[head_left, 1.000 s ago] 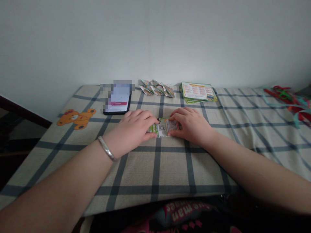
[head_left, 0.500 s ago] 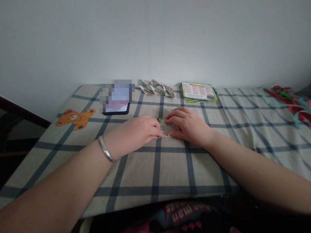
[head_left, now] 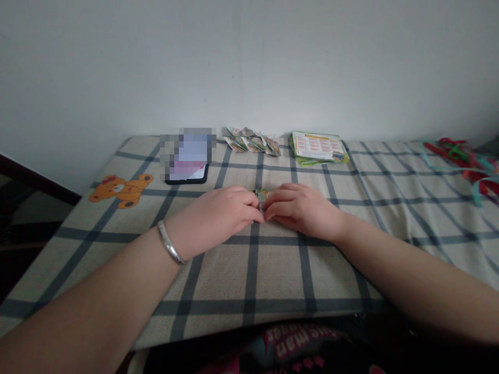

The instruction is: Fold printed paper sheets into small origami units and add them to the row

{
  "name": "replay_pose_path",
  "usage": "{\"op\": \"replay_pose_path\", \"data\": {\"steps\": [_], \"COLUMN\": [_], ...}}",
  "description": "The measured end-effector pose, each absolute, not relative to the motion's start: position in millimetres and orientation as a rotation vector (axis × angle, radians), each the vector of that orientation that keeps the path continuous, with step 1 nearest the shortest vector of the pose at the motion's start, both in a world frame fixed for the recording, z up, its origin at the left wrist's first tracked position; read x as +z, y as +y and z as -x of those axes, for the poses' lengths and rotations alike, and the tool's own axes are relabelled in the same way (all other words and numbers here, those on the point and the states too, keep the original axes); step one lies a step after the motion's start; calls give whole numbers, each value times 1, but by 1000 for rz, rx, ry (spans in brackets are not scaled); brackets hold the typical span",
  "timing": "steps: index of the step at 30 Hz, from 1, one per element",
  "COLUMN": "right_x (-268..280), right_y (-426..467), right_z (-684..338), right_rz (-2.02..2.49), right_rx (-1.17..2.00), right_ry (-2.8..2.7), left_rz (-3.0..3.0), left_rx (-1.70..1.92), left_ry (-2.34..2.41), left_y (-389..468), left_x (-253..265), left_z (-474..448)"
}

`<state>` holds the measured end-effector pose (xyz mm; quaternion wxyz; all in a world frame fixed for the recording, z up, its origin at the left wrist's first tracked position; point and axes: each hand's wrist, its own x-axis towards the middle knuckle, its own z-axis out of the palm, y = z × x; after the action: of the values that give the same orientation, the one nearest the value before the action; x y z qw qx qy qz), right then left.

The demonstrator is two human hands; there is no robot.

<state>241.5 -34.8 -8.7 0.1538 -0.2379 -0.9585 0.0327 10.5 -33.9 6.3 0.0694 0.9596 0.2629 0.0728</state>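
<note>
left hand (head_left: 220,213) and right hand (head_left: 306,213) both clamped on small printed card (head_left: 262,194), fingertips nearly meeting over it. card sits between the hands on checked tablecloth (head_left: 218,280), only a strip of its far edge clearly seen, rest hidden by fingers. silver bracelet (head_left: 170,243) on left wrist. phone (head_left: 191,158) beyond left hand, screen partly pixelated. bear picture (head_left: 121,191) off to left of left hand. folded paper pieces (head_left: 252,142) beyond the gap between hands, near wall (head_left: 249,67). card stack (head_left: 318,148) just beyond right hand. red and green strips (head_left: 481,183) well right of right hand.
</note>
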Motion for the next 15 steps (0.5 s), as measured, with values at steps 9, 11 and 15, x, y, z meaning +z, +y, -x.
{"op": "replay_pose_path", "data": {"steps": [9, 11, 15], "right_x": [-7, -5, -2], "right_y": [-37, -38, -39], "right_z": [-243, -243, -242], "right_rz": [604, 599, 599], "right_rx": [114, 86, 11], "right_ry": [-2769, -2785, -2818], "left_rz": [-2951, -2959, -3015], "left_rx": [242, 235, 199], "left_ry": [704, 722, 729], "left_y": [-31, -32, -36], "left_x": [5, 5, 9], "left_z": [-9, -9, -11]}}
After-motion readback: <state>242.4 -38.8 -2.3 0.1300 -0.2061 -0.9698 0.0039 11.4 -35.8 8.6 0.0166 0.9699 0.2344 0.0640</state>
